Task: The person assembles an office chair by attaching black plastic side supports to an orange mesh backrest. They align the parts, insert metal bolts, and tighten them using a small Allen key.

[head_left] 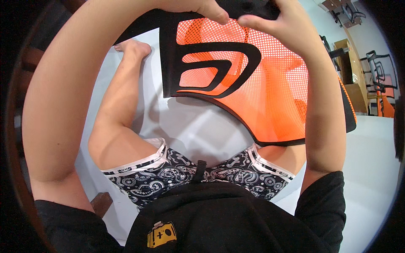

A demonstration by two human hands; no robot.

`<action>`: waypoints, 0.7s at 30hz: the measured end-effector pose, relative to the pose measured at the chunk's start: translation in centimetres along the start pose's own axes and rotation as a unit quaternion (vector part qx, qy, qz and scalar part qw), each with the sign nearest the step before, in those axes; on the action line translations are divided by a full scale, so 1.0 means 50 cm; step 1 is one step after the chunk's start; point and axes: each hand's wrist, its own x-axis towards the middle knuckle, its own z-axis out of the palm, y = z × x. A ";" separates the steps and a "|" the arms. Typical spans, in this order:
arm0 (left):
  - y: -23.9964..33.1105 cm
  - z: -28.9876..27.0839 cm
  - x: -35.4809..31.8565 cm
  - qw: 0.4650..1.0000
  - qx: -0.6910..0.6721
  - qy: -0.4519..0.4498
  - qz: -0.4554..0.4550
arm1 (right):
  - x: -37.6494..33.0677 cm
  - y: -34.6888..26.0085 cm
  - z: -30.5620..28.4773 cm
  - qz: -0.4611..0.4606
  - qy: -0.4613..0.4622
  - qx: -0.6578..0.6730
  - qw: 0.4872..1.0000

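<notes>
An orange mesh chair backrest [270, 88] with a black frame and black curved ribs is held up in front of me, above my lap. My left hand [202, 8] grips its top edge at the upper middle, thumb pressed on the black frame. Beside it, my right hand [274, 19] also holds the top edge, fingers curled over the rim. Both forearms reach up from the lower corners. My bare legs and patterned black-and-white shorts [190, 173] show below the backrest.
A white floor [371, 168] spreads under me. Wooden furniture [352, 71] and black-and-orange office chairs [379, 80] stand at the far right. A dark wooden piece [101, 202] sits by my left thigh.
</notes>
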 end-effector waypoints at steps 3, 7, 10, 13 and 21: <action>-0.002 -0.004 -0.003 1.000 -0.001 0.006 0.015 | -0.004 0.002 -0.004 -0.017 0.005 0.021 1.000; -0.019 -0.001 0.002 0.999 -0.017 0.015 0.035 | 0.001 0.034 0.003 0.039 0.008 0.023 0.999; -0.055 0.009 0.002 0.993 -0.050 0.020 0.109 | 0.024 0.058 0.018 -0.097 0.055 0.009 0.994; -0.060 0.014 0.010 0.995 -0.034 0.024 0.091 | 0.030 0.049 0.023 -0.166 0.068 0.020 0.983; -0.080 0.002 0.018 0.989 0.000 -0.012 0.150 | 0.011 0.024 0.025 -0.191 0.083 0.017 0.978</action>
